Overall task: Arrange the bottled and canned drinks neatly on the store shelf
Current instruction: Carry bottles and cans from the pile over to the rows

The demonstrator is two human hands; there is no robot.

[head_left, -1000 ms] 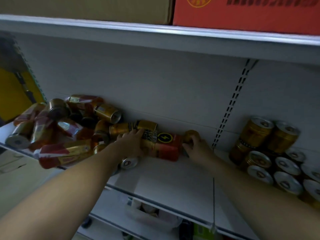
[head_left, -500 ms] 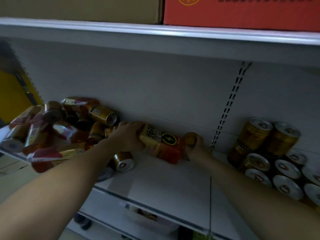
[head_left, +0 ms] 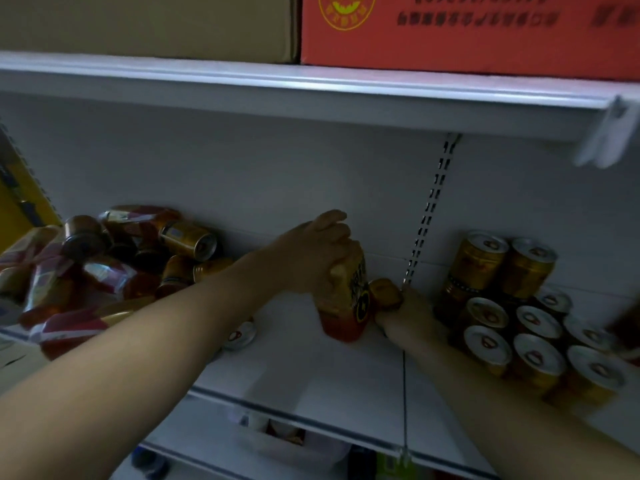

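On the middle shelf point(head_left: 329, 375), close to the back wall, the left hand point(head_left: 311, 258) is clamped over the top end of an orange-and-yellow bottle point(head_left: 346, 306), which is on its red end and leaning a bit. The right hand point(head_left: 405, 315) is curled round a small gold thing point(head_left: 384, 294) right against the bottle. It could be a cap or a little can, honestly can't tell. What worries me is the right forearm sitting hard up against the stacked cans point(head_left: 519, 327). One careless pull back and I reckon the front ones go off the edge. Also, the bottle probably topples if that grip lets go before it's upright. The messy heap point(head_left: 121, 268) on the left looks ready to roll too, and a loose can point(head_left: 242, 336) already lies by the left arm.
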